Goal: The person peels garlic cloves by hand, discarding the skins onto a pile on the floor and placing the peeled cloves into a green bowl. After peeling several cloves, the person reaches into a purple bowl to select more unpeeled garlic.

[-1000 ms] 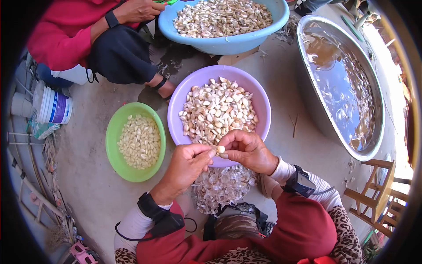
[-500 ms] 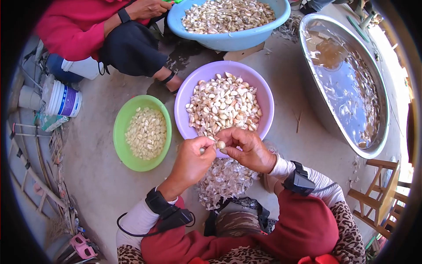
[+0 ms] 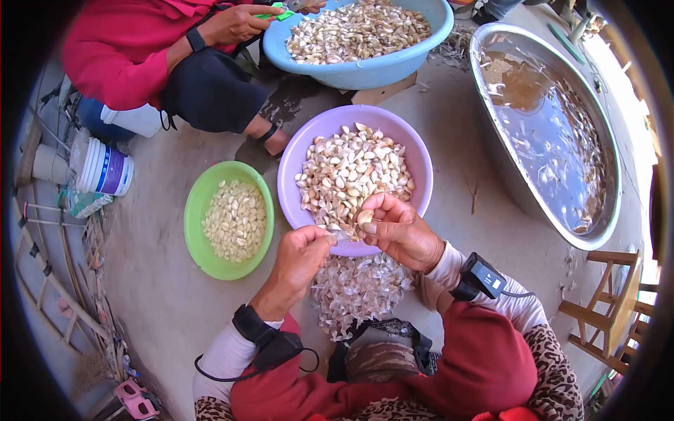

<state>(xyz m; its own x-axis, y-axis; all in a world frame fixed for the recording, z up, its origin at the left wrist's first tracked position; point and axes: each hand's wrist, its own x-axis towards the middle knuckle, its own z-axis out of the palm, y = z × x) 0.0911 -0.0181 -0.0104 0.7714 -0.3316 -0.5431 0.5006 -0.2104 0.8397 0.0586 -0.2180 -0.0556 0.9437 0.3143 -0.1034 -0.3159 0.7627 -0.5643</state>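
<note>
My right hand (image 3: 407, 238) pinches a pale garlic clove (image 3: 365, 217) between thumb and finger over the near rim of the purple basin. Just left of it, my left hand (image 3: 298, 261) is closed on a thin, translucent piece of garlic skin (image 3: 340, 234). Beneath both hands, the purple basin (image 3: 425, 158) holds many cloves in their skins. Peeled-looking, creamy cloves (image 3: 235, 221) lie in a green basin (image 3: 190, 223) to the left. A heap of loose garlic skins (image 3: 361, 289) sits on the floor between my legs and the purple basin.
A co-worker in a red top (image 3: 119, 59) sits at upper left, hands by a blue tub (image 3: 344, 72) of garlic, with a green-handled tool (image 3: 275, 12). A large metal tub (image 3: 481, 91) with water and floating skins stands right, near a wooden stool (image 3: 604, 309). Buckets (image 3: 105, 166) stand left.
My hands have moved apart, the right one turning upward with the clove. A piece of skin now shows at my left fingertips. The co-worker's green-handled tool has come further into view.
</note>
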